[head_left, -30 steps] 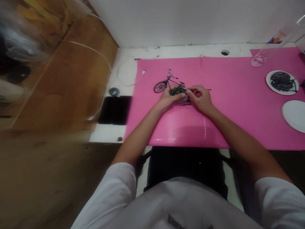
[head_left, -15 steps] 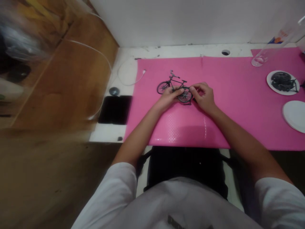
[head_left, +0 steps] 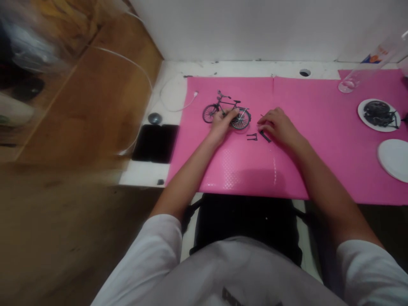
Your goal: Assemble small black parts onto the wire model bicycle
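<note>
A small black model bicycle (head_left: pixel 241 119) is upright above the pink mat, its handlebar to the left. My left hand (head_left: pixel 221 123) grips it near the rear wheel, thumb across the frame. To the right of the bicycle is my right hand (head_left: pixel 274 124), apart from it, fingers bent together over small dark pieces; a thin dark bit shows at the fingertips, too small to make out. A dark bar-shaped part (head_left: pixel 264 136) lies just under these fingers. Left of that bar, a small black forked part (head_left: pixel 252 137) rests on the mat.
Black parts fill a white plate (head_left: pixel 361 111) at the right, with another white plate (head_left: pixel 395 159) nearer me. A clear bottle (head_left: pixel 348 84) stands behind them. On the left are a black flat object (head_left: pixel 155 143), a round dark object (head_left: pixel 154 118) and a white cable (head_left: pixel 191 101).
My right hand has moved away from the rear wheel to the right. My left hand and the bicycle have shifted slightly left, and the loose parts on the mat are now more exposed.
</note>
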